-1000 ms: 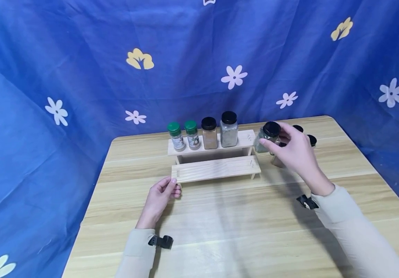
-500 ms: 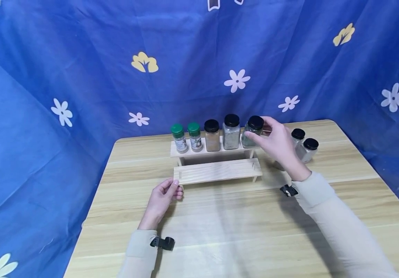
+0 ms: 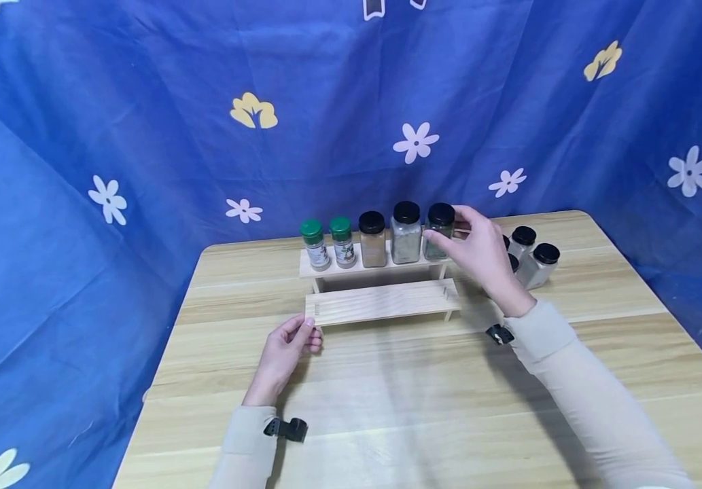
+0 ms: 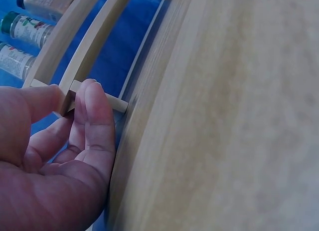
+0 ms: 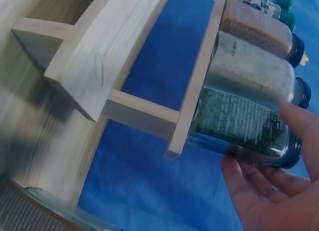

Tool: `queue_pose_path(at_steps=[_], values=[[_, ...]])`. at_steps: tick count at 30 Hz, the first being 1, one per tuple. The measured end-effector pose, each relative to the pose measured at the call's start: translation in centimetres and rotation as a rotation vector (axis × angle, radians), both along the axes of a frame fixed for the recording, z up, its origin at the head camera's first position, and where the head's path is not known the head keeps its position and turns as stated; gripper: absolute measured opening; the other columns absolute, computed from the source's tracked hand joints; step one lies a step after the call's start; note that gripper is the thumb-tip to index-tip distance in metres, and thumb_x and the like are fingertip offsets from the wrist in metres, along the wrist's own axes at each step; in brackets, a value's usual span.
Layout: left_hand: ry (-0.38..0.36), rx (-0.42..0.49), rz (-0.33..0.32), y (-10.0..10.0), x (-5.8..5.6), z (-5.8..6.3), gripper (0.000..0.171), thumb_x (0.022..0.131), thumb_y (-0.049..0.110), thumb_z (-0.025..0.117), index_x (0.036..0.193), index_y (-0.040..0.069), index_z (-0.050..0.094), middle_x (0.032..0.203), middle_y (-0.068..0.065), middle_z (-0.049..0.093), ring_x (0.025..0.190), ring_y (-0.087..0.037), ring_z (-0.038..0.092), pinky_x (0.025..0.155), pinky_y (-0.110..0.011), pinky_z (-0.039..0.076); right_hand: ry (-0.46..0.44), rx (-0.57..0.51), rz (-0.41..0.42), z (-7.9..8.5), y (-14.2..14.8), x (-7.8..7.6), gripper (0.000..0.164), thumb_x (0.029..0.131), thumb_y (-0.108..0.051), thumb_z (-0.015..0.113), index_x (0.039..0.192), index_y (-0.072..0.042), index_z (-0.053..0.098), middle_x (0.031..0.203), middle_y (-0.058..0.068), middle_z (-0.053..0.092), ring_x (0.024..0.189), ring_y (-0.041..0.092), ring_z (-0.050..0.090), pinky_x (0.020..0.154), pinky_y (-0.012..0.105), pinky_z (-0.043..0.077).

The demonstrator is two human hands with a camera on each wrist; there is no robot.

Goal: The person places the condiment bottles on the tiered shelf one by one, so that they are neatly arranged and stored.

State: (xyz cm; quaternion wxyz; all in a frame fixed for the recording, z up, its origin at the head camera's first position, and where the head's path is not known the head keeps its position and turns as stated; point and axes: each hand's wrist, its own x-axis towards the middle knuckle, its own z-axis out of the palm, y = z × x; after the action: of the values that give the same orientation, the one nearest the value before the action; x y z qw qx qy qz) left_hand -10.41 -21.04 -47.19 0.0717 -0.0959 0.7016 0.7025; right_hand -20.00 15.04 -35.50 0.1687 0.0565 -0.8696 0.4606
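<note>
A two-step wooden rack (image 3: 381, 303) stands on the table. My left hand (image 3: 286, 350) pinches the left end of its lower step, thumb on top and fingers below, as the left wrist view shows. On the upper step, at its right end, stands a spice jar of green flakes (image 5: 239, 123) with a black lid. My right hand (image 3: 479, 251) grips this jar near its lid, thumb on one side and fingers on the other. Left of it stand a jar of pale powder (image 3: 406, 238), a jar of brown powder (image 3: 373, 246) and two green-capped shakers (image 3: 343, 248).
Several more black-lidded jars (image 3: 537, 268) stand on the table right of the rack, partly hidden by the right hand. One brown-labelled jar (image 5: 30, 211) shows at the lower left of the right wrist view. A blue flowered cloth (image 3: 326, 149) hangs behind the table (image 3: 375, 407).
The right hand has carried the green-flake jar leftward from beside the rack onto the upper step, next to the pale-powder jar. My left hand has kept its hold on the rack.
</note>
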Motion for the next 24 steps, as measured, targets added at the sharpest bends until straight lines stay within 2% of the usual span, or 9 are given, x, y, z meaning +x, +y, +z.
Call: queue_pose_path(at_steps=[4,8,12,18,24], values=[[0.000,-0.003,-0.008,0.0,0.0,0.0,0.030,0.109,0.015,0.058,0.130,-0.006,0.061,0.097,-0.007,0.072,0.081,-0.012,0.070,0.079,-0.024,0.067,0.005,-0.086,0.024,0.0,0.8,0.3,0.064,0.086,-0.039,0.088,0.136,-0.006,0.066,0.126,0.019,0.075,0.116,0.032,0.074,0.101,0.037,0.063],[0.004,-0.012,-0.016,-0.1,-0.1,0.1,0.031,0.109,0.015,0.058,0.131,-0.006,0.060,0.098,-0.007,0.072,0.082,-0.012,0.070,0.081,-0.024,0.067,0.052,-0.134,0.008,-0.1,2.2,1.0,0.056,0.088,-0.035,0.087,0.132,-0.005,0.069,0.124,0.016,0.076,0.114,0.029,0.075,0.098,0.024,0.063],[0.013,-0.020,-0.017,-0.3,-0.1,0.1,0.030,0.109,0.014,0.057,0.130,-0.007,0.060,0.098,-0.009,0.072,0.082,-0.012,0.070,0.081,-0.024,0.067,0.073,-0.110,-0.053,-0.6,4.2,1.6,0.052,0.089,-0.034,0.087,0.130,-0.007,0.070,0.123,0.013,0.077,0.114,0.027,0.074,0.096,0.019,0.062],[0.014,-0.028,-0.007,-0.4,-0.2,0.0,0.031,0.109,0.015,0.057,0.133,-0.006,0.059,0.097,-0.008,0.072,0.080,-0.011,0.071,0.079,-0.024,0.067,0.027,-0.091,-0.117,-2.5,7.2,2.5,0.055,0.087,-0.036,0.088,0.130,-0.007,0.070,0.126,0.015,0.075,0.116,0.025,0.072,0.098,0.013,0.059],[0.004,-0.029,-0.014,-0.3,-0.2,-0.1,0.033,0.109,0.015,0.057,0.136,-0.006,0.058,0.099,-0.008,0.073,0.082,-0.011,0.071,0.080,-0.024,0.067,-0.015,0.026,-0.157,-4.6,9.5,3.5,0.062,0.087,-0.041,0.087,0.134,-0.005,0.067,0.130,0.018,0.073,0.121,0.032,0.071,0.097,0.006,0.054]])
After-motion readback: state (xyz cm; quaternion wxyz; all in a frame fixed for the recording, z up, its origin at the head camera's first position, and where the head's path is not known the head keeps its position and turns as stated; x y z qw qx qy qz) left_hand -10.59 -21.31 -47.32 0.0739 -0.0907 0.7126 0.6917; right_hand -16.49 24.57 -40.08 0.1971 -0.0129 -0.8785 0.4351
